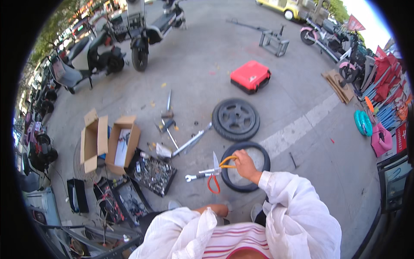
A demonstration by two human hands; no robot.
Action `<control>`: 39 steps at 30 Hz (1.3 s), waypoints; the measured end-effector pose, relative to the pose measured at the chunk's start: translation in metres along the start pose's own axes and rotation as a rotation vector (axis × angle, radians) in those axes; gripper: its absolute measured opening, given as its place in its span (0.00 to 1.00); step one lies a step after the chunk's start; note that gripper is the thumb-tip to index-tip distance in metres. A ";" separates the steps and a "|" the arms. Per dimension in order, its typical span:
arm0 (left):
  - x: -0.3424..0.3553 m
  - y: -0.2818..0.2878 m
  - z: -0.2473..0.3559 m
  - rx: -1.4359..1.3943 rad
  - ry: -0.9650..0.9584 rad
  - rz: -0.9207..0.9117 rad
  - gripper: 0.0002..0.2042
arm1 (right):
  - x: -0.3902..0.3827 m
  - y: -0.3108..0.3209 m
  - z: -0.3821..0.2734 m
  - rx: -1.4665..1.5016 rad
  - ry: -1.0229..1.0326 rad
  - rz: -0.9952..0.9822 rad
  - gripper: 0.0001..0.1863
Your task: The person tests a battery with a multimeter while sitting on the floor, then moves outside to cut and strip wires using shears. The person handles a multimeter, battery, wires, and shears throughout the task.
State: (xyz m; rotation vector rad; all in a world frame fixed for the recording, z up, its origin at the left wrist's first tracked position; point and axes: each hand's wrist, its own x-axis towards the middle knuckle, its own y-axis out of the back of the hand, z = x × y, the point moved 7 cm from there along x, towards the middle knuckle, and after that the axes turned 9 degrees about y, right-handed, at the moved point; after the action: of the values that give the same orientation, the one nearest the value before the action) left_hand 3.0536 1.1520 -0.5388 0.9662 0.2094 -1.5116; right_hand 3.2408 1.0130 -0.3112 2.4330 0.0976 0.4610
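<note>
My right hand point(246, 165) is closed round the yellow-orange handle of a pair of scissors point(216, 162). The scissors are spread wide, with one blade upward, the other leftward and a red handle loop hanging below. Beneath the hand, a black tyre point(266, 160) lies flat on the ground. An open-end wrench point(189, 177) with a dark and blue handle lies left of the scissors. My left hand point(220, 210) is low, close to my body near my knees; its fingers do not show clearly. Beyond the tyre lies a wheel point(235, 118) with its tyre on a dark rim.
A red tool case point(251, 75) stands farther off. To the left are open cardboard boxes point(125, 149), a tray of small metal parts point(154, 173), a hammer point(167, 113) and a long metal bar point(192, 139). Parked scooters point(140, 47) stand behind. A metal stand point(274, 43) is at the back.
</note>
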 end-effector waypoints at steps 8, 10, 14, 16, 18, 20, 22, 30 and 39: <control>-0.232 0.188 0.046 -1.596 0.069 0.682 0.22 | -0.021 0.126 -0.147 0.365 -0.174 0.460 0.08; -0.284 0.195 0.105 -1.713 -0.209 0.653 0.24 | -0.045 0.127 -0.164 0.523 -0.230 0.519 0.08; -0.340 0.174 0.168 -1.496 -0.409 0.746 0.23 | -0.083 0.123 -0.197 0.858 -0.271 0.596 0.07; -0.346 0.159 0.184 -1.459 -0.453 0.829 0.20 | -0.095 0.120 -0.210 0.966 -0.290 0.626 0.07; -0.356 0.149 0.200 -1.421 -0.501 0.886 0.17 | -0.099 0.118 -0.223 0.970 -0.243 0.599 0.08; -0.363 0.141 0.216 -1.394 -0.549 0.897 0.13 | -0.106 0.113 -0.234 0.968 -0.212 0.587 0.08; -0.370 0.139 0.226 -1.393 -0.561 0.934 0.11 | -0.115 0.119 -0.243 0.640 -0.064 0.613 0.09; -0.359 0.174 0.240 -1.065 -0.486 1.073 0.10 | -0.095 0.113 -0.278 0.160 0.334 0.355 0.27; -0.316 0.220 0.193 -0.830 -0.336 1.012 0.10 | -0.023 0.050 -0.184 0.763 0.004 0.209 0.28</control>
State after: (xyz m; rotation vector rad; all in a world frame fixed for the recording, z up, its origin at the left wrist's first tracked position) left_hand 3.1268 1.2142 -0.1190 0.0609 0.0614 -0.5120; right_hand 3.1525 1.0790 -0.1537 3.2111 0.0187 0.6010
